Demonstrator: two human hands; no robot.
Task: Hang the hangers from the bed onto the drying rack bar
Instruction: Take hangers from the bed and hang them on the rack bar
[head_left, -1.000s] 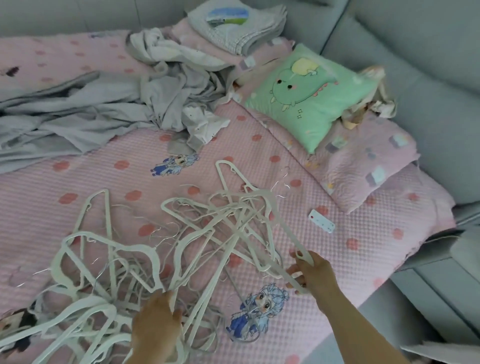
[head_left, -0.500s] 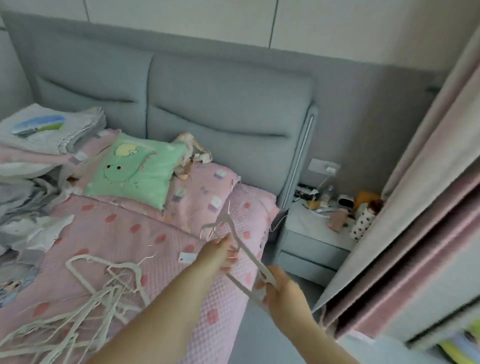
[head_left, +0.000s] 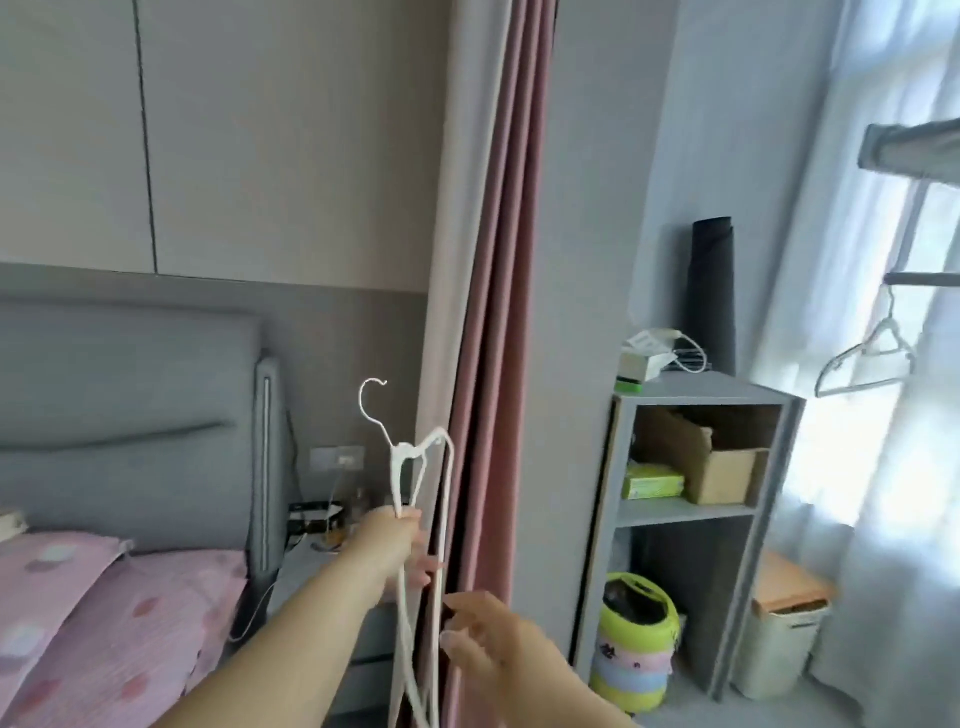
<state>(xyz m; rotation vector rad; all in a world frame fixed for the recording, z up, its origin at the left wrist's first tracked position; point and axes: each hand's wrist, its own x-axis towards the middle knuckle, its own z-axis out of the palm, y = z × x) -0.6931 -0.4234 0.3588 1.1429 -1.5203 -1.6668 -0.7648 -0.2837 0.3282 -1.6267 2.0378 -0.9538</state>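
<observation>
Plain white on the hangers (head_left: 399, 483). Dusty pink on the curtain (head_left: 498, 312), beige along its left fold. Grey on the headboard (head_left: 130, 415) and the shelf unit (head_left: 696, 388). Pink with darker pink dots and pale patches on the bedding (head_left: 130, 649). Lime green over pastel stripes on the bin (head_left: 631, 670); brown on the cardboard box (head_left: 724, 475); black on the upright roll (head_left: 712, 291).

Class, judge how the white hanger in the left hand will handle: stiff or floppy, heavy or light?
Probably light: the left hand grips the white hanger upright. Likely stiff: its thin arms show no sag. Open hook could snag.
</observation>
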